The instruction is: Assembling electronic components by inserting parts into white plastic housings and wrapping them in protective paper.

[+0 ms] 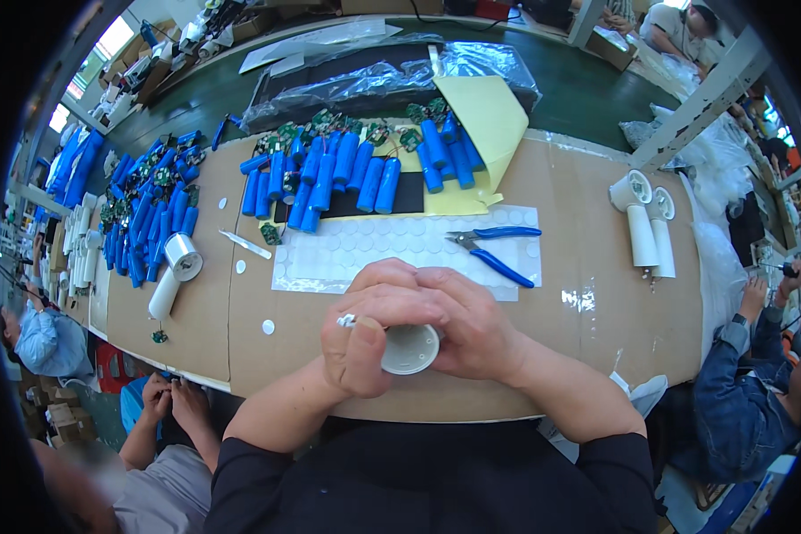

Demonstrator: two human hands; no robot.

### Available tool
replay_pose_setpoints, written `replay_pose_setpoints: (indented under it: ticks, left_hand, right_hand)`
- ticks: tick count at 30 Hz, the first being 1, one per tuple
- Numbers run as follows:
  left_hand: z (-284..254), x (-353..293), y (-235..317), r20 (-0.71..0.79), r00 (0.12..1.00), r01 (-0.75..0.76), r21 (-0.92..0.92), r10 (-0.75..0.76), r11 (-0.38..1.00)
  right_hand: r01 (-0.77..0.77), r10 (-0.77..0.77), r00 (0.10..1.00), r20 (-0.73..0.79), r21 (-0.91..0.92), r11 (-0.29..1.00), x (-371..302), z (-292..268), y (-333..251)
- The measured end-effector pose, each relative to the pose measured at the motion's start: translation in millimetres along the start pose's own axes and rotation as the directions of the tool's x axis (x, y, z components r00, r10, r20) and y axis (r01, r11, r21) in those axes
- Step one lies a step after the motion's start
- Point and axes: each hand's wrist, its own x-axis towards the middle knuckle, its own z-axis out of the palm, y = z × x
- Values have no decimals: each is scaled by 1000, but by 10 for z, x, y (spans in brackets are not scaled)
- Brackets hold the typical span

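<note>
Close to my body, both hands are closed around a white tube [409, 349], its round open end turned up toward me. My left hand [358, 343] grips its left side, and a small white bit [346, 320] shows by the thumb and forefinger; what it belongs to is hidden. My right hand [473, 322] wraps the right side, overlapping the left fingers at the top. Just beyond lies a white sheet of round stickers [329, 258], with blue-handled cutters [498, 233] on its right part. A slim white tool [246, 245] rests to its left.
Blue cylindrical cells [320, 178] with green circuit boards stand at the back; another pile [151, 209] is at left. White tubes stand at right [641, 233] and left [165, 292]. Yellow paper [494, 111] and a plastic-wrapped box [347, 84] lie behind. Other people sit on both sides.
</note>
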Motion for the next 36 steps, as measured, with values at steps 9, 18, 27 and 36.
replay_pose_setpoints:
  ticks: [9,18,27,36]
  left_hand:
    - [-17,-183,-11,-266,945,97,-337,-193,937]
    - [-261,-78,-51,-232,907,291,-256,-351,922]
    - [-303,-69,-54,-221,889,330,-299,-401,895]
    - [-328,-38,-27,-124,918,329,-291,-377,898]
  right_hand:
    - [-22,20,995,97,13,1000,105,-179,-29]
    - [-99,158,983,94,-454,885,483,-324,602]
    - [177,134,877,462,-570,802,715,-273,963]
    - [247,214,764,609,-581,776,830,-296,991]
